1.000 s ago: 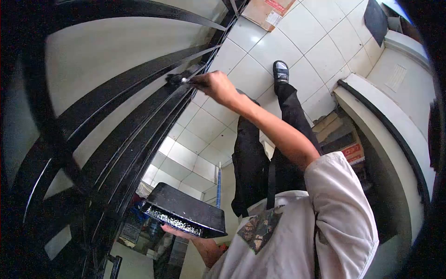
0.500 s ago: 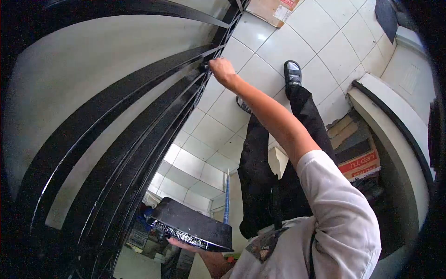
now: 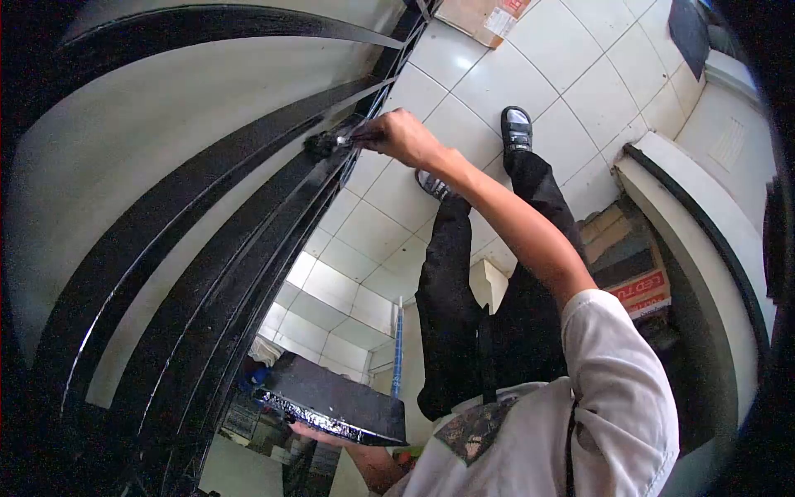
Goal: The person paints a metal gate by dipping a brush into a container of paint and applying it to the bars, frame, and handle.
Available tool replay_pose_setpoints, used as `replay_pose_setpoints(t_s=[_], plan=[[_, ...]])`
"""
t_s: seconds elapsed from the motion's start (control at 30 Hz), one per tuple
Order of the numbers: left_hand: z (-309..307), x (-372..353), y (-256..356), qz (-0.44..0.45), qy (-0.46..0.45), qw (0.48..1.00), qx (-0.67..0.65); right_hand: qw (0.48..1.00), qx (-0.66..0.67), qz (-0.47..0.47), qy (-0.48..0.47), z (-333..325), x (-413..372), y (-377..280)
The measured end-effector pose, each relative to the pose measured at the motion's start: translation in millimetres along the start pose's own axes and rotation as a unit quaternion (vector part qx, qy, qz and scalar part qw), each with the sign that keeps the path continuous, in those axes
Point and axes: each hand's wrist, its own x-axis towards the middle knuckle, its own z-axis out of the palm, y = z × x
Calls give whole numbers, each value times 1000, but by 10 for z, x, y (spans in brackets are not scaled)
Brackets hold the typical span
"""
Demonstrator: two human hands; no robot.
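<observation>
one brush (image 3: 321, 144), one tray (image 3: 331, 402), two sandals (image 3: 517, 128), two cardboard boxes (image 3: 480, 16).

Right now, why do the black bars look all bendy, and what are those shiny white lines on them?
Head view: the wide lens curves the straight black bars and darkens the picture's edges. The white lines are light glinting off their glossy surface. The brush in the right hand is dark against dark, so its tip is hard to make out. The floor tiles are bright and evenly lit.

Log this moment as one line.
right hand: holds brush on black railing | left hand: supports black tray from below
</observation>
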Motion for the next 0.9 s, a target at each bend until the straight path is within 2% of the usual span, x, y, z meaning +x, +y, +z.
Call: replay_pose_setpoints(t_s=[0.03, 0.1, 0.13, 0.27, 0.4, 0.53, 0.63, 0.7, 0.77, 0.83, 0.9], plan=[[38, 21, 16, -27, 0, 999, -32, 1000, 2, -3, -1, 62, 71, 141], [138, 68, 51, -94, 0, 989, -116, 996, -80, 36, -21, 216, 284, 518], [227, 124, 67, -132, 4, 977, -167, 994, -105, 22, -14, 333, 407, 790], [482, 262, 151, -254, 10, 903, -347, 978, -198, 68, -11, 679, 706, 1544], [574, 304, 208, -311, 18, 845, -435, 979, -198, 40, -15, 726, 595, 1448], [608, 361, 283, -328, 23, 809, -487, 982, -182, 29, -35, 517, 480, 1232], [607, 405, 340, -340, 19, 785, -518, 984, -121, -121, -43, 286, 332, 915], [606, 440, 377, -344, 16, 771, -535, 981, -127, -120, -80, 145, 276, 674], [613, 466, 406, -347, 13, 763, -546, 975, -110, -183, -67, -28, 205, 495], [644, 500, 418, -347, 5, 755, -557, 977, -121, -149, -90, -53, 234, 561], [676, 530, 427, -343, -7, 744, -573, 977, -181, -75, -89, 102, 342, 741]])
